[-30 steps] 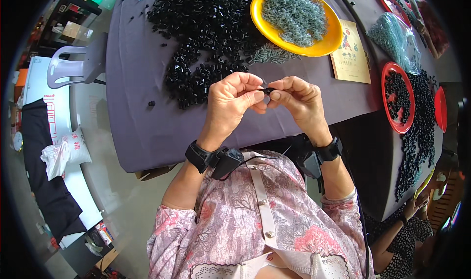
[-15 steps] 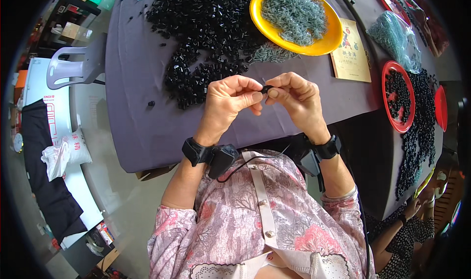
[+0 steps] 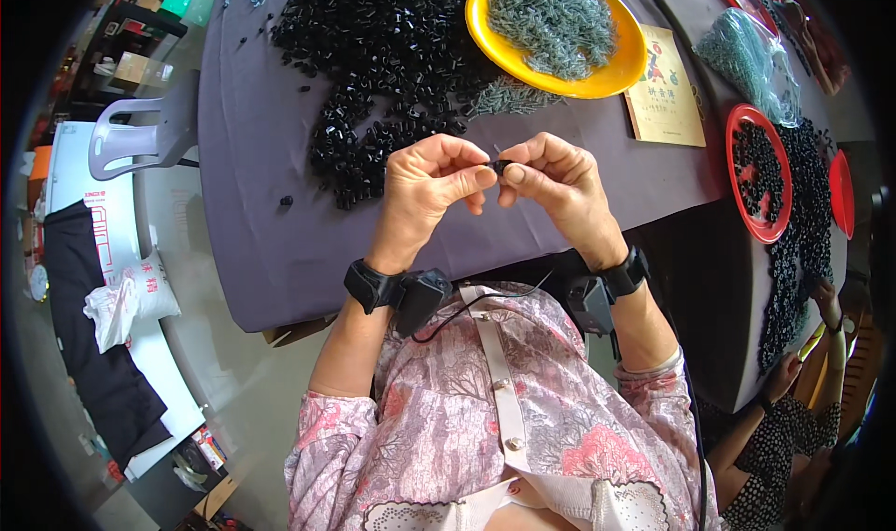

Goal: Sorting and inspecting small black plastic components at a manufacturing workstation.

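Above the front part of the cloth-covered table, my two hands meet fingertip to fingertip. A small black plastic piece (image 3: 499,167) sits between them, with a thin greyish sliver poking up beside it. My right hand (image 3: 565,190) pinches the black piece between thumb and forefinger. On its other side, the thumb and forefinger of my left hand (image 3: 425,195) are closed at the same piece; the fingers hide most of it. Just beyond spreads a heap of short black plastic pieces (image 3: 373,74). A yellow plate (image 3: 611,85) holds many thin translucent grey pieces (image 3: 551,27), and more of these lie beside it.
A yellowish booklet (image 3: 667,111) lies right of the plate. Farther right are a clear bag of grey pieces (image 3: 742,55), a red tray (image 3: 733,172) of black parts and another black heap (image 3: 793,223). A co-worker's hand (image 3: 782,377) shows at lower right. A grey chair (image 3: 140,144) stands left.
Both hands have shifted slightly left and remain together at the small black piece. At lower right, the co-worker's other hand now reaches to the black heap.
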{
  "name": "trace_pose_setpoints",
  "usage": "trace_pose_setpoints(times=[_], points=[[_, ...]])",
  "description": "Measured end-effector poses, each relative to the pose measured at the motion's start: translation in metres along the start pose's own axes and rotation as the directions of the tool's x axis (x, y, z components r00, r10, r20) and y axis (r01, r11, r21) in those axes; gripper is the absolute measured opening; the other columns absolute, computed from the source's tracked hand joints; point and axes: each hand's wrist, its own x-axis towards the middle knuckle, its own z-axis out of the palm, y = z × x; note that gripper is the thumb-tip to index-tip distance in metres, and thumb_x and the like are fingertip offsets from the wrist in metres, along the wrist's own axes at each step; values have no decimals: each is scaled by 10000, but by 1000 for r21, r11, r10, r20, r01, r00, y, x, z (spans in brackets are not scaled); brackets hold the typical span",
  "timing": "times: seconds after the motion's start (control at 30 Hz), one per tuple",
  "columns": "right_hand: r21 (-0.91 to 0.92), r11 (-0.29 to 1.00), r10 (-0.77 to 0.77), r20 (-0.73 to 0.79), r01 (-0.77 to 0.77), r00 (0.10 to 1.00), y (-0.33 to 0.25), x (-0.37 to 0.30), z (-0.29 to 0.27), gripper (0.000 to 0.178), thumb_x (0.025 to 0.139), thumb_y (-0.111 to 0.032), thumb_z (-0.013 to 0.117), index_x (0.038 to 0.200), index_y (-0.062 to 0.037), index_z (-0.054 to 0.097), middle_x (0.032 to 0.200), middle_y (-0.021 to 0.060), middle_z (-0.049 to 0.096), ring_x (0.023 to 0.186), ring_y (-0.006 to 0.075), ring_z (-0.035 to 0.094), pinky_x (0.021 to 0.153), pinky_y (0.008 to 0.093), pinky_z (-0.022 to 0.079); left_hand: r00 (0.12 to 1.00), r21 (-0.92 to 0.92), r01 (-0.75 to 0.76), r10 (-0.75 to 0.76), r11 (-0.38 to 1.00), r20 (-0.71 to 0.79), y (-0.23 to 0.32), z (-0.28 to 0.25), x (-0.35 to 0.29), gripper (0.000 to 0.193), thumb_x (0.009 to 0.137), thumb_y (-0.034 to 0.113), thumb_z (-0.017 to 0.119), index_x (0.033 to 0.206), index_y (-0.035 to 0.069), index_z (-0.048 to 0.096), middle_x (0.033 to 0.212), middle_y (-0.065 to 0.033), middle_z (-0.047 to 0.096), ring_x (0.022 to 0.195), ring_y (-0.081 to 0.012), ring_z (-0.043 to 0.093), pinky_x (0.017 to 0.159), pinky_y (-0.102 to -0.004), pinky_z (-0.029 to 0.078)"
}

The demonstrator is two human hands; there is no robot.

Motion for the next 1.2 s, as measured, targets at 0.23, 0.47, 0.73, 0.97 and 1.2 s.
trace_pose_setpoints(times=[0.23, 0.47, 0.73, 0.97, 1.2], points=[[-230, 958, -162, 55, 170, 985, 6, -4, 8, 150, 805, 53, 633, 931, 18, 557, 890, 43, 594, 760, 113, 613, 696, 246, 521, 996, -179, 39, -52, 983, -67, -1, 3, -1, 72, 791, 13, 663, 854, -4, 634, 743, -52, 631, 621, -97, 587, 542, -216, 491], [-656, 634, -296, 284, 410, 912, -13, 5, 11, 263, 775, 7, 646, 1030, -20, 588, 955, 91, 563, 860, 193, 597, 733, 290, 493, 996, -179, 72, -63, 981, 55, 2, -11, 3, 296, 806, 8, 640, 1075, -8, 515, 836, -50, 614, 631, -105, 575, 546, -212, 485], [-713, 510, -395, 302, 481, 868, -1, 6, 7, 319, 737, -16, 653, 1049, -18, 586, 1007, 134, 568, 869, 290, 584, 741, 346, 486, 959, -295, 282, -265, 913, 98, -2, -8, -1, 338, 827, 26, 617, 1139, 17, 487, 926, -37, 617, 834, -126, 622, 807, -348, 534], [-760, 358, -489, 342, 542, 803, 15, 5, 9, 323, 724, -23, 651, 1037, -4, 574, 994, 141, 571, 885, 316, 569, 748, 354, 486, 949, -412, 312, -304, 856, 86, -23, -17, 0, 267, 826, 10, 615, 1082, -5, 542, 934, -48, 633, 848, -143, 627, 851, -378, 515], [-806, 301, -535, 299, 509, 790, 45, -1, 12, 313, 718, -55, 642, 1017, 1, 568, 968, 141, 569, 887, 318, 558, 752, 368, 479, 928, -456, 346, -371, 820, 37, -37, -21, -9, 217, 824, -23, 600, 1037, -23, 554, 940, -95, 631, 860, -168, 633, 817, -335, 536]])
